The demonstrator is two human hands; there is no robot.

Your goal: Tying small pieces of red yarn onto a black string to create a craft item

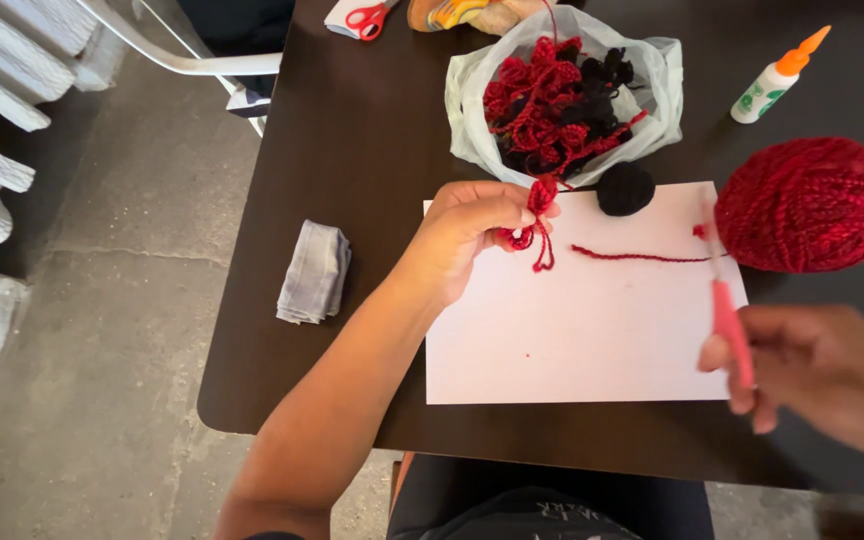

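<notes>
A small red crocheted piece is pinched between the fingers of the left hand, just above the upper edge of a white sheet of paper laid on the dark counter. A pink-handled tool, blurred, is clasped by the closed fingers of the right hand at the sheet's 3 o'clock edge. A loose red yarn strand is stretched across the paper toward a large red yarn ball, which sits at 2 o'clock of the sheet, partly over its corner.

At 12 o'clock of the sheet a pale, translucent plastic bag is seen lying open, filled with red and black crocheted pieces. A small black yarn ball is set just below the bag, touching the paper's top edge. At 1 o'clock, well apart, a white glue bottle with an orange nozzle and a green label is laid tilted. Red-handled scissors are found at 11 o'clock by the counter's far edge. A folded grey cloth is placed at 9 o'clock.
</notes>
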